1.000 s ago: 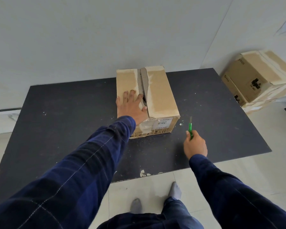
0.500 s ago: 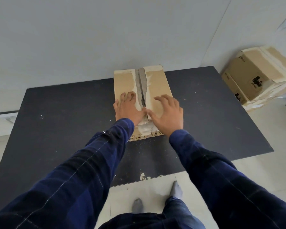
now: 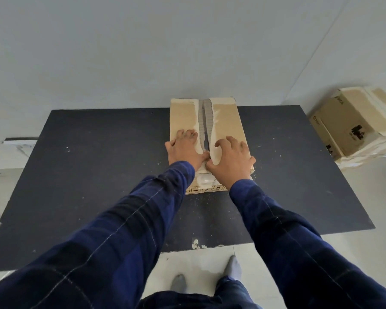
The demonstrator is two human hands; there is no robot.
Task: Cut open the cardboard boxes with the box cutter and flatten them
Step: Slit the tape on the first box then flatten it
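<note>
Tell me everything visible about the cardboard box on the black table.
The cardboard box is brown and oblong, standing on the black table near its far edge. Its top is slit lengthwise; the torn seam shows grey corrugation and pale tape residue. Printed marks and crumpled tape show on the near side. The left hand and right hand rest on its two top flaps, thumbs by the slit.

On the black table (image 3: 98,166), the left hand (image 3: 184,150) and the right hand (image 3: 232,159) lie on the cardboard box (image 3: 228,121), each beside its slit (image 3: 206,121).
</note>
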